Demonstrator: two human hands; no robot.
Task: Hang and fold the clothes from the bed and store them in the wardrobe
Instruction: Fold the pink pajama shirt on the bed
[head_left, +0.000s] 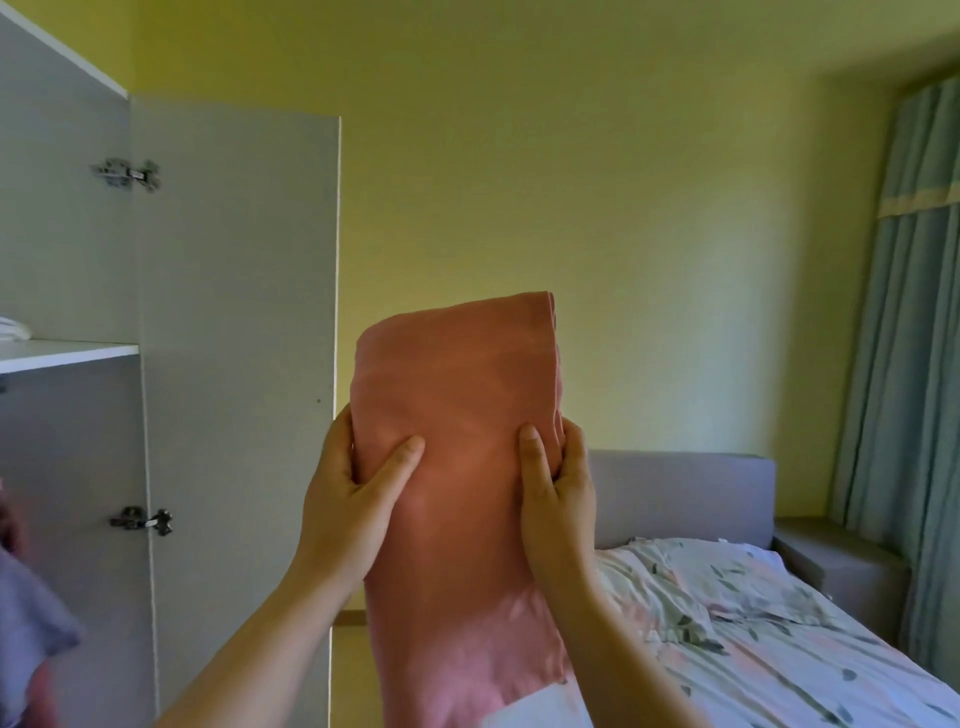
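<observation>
- Two hands of mine hold up one folded pink garment (457, 441) in the middle of the frame, raised in front of the yellow wall (571, 182).
- My left hand (348, 499) has its grip closed on the garment's left edge: the thumb presses flat on the front of the fabric, and the fingers wrap behind, out of sight.
- My right hand (558, 493) has its grip closed on the right edge in the same way, thumb on the front, fingers curled round the side.
- Folded into a tall, narrow bundle, the garment has its rounded top fold above my hands and its lower part hanging down between my forearms to the bottom of the frame.
- At the left of the frame stands the open wardrobe (62, 234), its grey door (234, 312) swung out just beside my left hand, with two metal hinges showing.
- Inside, a white shelf (67, 353) carries something pale at the far left edge; I cannot tell what it is.
- Purple cloth (31, 618) shows blurred at the lower left edge.
- At the lower right lies the bed (779, 623) with a leaf-patterned sheet and a grey headboard (685, 488).
- Green curtains (904, 312) hang at the right edge.
</observation>
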